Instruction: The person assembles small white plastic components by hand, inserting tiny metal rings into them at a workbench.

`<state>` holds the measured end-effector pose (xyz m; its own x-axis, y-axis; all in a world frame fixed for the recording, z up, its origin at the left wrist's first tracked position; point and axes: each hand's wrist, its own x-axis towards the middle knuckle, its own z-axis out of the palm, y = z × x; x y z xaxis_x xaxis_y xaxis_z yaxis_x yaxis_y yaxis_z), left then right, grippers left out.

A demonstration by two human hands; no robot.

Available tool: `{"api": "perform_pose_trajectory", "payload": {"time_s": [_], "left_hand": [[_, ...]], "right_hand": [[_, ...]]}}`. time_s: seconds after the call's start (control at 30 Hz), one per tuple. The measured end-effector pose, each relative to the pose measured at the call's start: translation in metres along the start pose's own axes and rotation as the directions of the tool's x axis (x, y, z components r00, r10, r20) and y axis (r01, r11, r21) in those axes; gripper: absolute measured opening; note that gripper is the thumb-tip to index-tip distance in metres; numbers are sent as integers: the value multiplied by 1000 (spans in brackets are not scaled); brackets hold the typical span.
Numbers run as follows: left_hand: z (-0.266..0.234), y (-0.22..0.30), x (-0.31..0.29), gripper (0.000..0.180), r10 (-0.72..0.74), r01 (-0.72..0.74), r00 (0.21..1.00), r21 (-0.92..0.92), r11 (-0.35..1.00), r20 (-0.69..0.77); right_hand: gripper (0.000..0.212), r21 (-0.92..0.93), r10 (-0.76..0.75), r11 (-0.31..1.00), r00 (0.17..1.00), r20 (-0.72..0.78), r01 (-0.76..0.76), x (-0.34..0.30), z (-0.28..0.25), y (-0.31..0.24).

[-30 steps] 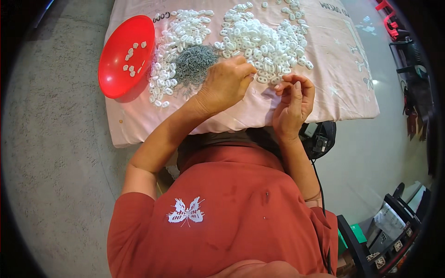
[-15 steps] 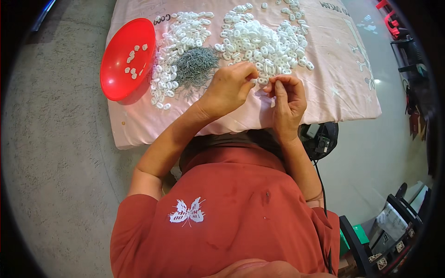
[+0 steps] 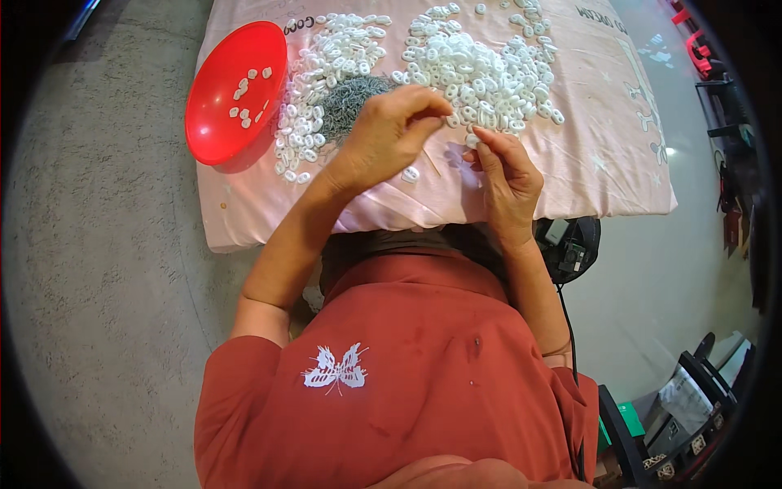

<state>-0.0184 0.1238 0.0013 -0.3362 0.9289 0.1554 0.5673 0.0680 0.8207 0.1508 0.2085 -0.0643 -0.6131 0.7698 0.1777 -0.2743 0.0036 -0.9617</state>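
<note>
My right hand (image 3: 511,175) pinches a small white oval plastic piece (image 3: 472,140) between thumb and fingertips, just above the cloth. Facing it from the left, my left hand (image 3: 391,130) has thumb and index finger bent together; whatever they grip, if anything, is too small to make out. A big heap of white two-holed oval pieces (image 3: 481,73) lies beyond both hands. Partly behind my left hand is a pile of thin grey metal screws or nails (image 3: 346,106). One loose white piece (image 3: 410,174) and a thin stick (image 3: 432,161) lie by my left wrist.
A red bowl (image 3: 236,134) with several white pieces stands at the table's left edge. Beside it spreads a second group of white pieces (image 3: 350,45). Pink cloth (image 3: 603,179) covers the table. A black bag or case (image 3: 570,253) hangs by the front edge, with a cable.
My hands have drawn slightly apart, the left one shifting left and up. The loose white piece and the stick near my left wrist now show. The whole view has shifted a little.
</note>
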Motion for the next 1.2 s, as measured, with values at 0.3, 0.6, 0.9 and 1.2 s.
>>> {"api": "perform_pose_trajectory", "payload": {"time_s": [0.3,0.6,0.9,1.2], "left_hand": [[-21,-17,-39,5,30,-57,992,222,973,122],[-9,-13,-60,9,-7,-14,994,183,983,113],[-30,-32,-50,8,-51,113,982,351,929,-181],[-16,-36,-39,10,15,48,991,451,891,-135]], "right_hand": [[19,88,113,990,993,-43,-109,-3,1,-5],[21,-23,20,1000,1000,6,-20,-1,2,-5],[23,-15,39,999,999,-19,-39,-2,1,-4],[26,74,62,995,998,-5,-61,-3,1,-1]]}}
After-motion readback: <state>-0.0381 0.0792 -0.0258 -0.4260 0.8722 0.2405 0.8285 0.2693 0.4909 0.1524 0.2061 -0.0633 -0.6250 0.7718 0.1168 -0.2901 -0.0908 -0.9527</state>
